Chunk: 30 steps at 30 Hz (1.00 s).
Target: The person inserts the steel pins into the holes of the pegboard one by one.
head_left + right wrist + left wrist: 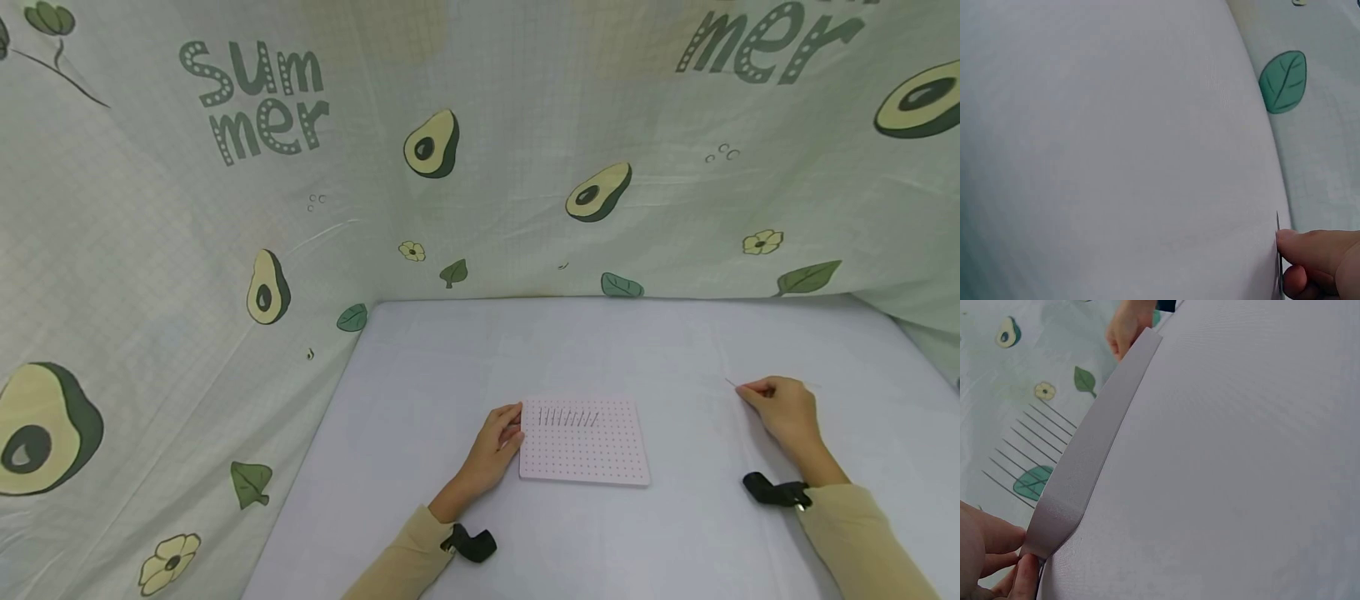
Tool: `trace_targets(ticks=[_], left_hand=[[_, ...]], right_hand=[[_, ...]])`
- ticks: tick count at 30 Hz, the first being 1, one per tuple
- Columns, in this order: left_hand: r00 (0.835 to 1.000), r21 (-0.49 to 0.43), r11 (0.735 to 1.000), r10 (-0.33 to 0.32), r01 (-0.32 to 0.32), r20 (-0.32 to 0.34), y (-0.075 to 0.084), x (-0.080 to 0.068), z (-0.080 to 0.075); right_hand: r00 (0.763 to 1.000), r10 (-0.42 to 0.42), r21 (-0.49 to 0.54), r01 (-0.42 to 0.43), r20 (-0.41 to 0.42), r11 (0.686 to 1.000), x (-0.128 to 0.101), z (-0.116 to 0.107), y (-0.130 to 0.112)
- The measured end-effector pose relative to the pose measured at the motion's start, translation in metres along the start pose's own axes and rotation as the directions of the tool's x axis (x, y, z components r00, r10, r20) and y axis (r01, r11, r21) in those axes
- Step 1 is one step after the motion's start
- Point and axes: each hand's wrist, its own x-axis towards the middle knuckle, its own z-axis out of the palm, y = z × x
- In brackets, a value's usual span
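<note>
My right hand (780, 410) pinches a pin (730, 382) near the tabletop's (420, 367) right edge; so thin, it could slip. My left hand's fingers (513, 427) curl on the pegboard (585, 442) edge, or it slides.

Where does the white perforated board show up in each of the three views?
Head: the perforated board lies low centre on the table, left hand at its left edge.
Left wrist: edge-on, a pale strip running diagonally.
Right wrist: not in it.
Shared landmark: the row of pins standing in it, and the avocado-print cloth.

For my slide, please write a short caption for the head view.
Left hand holds the perforated board with upright pins; right hand pinches a thin pin.
</note>
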Motion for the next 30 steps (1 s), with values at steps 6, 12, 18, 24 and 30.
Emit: trace_targets(ticks=[6, 12, 18, 24, 30], left_hand=[[1.000, 0.002, 1.000, 0.005, -0.005, 0.005, -0.025, 0.001, 0.002], [1.000, -0.009, 1.000, 0.017, -0.016, 0.008, -0.026, 0.002, 0.001], [1.000, 0.015, 1.000, -0.003, 0.003, 0.005, -0.012, 0.002, 0.000], [1.000, -0.004, 1.000, 0.008, -0.008, 0.021, 0.018, -0.002, -0.006], [1.000, 0.004, 1.000, 0.016, -0.016, 0.017, 0.011, -0.002, -0.004]], right_hand=[[1.000, -0.006, -0.005, 0.006, 0.006, 1.000, 0.000, 0.000, -0.002], [1.000, -0.018, 0.006, 0.018, 0.023, 1.000, 0.002, -0.002, -0.003], [0.999, -0.012, 0.044, 0.010, 0.048, 0.999, 0.003, -0.004, -0.006], [0.996, -0.083, 0.118, 0.080, 0.019, 0.990, 0.001, -0.002, -0.011], [0.987, -0.152, 0.162, 0.158, -0.049, 0.974, -0.002, 0.003, -0.023]])
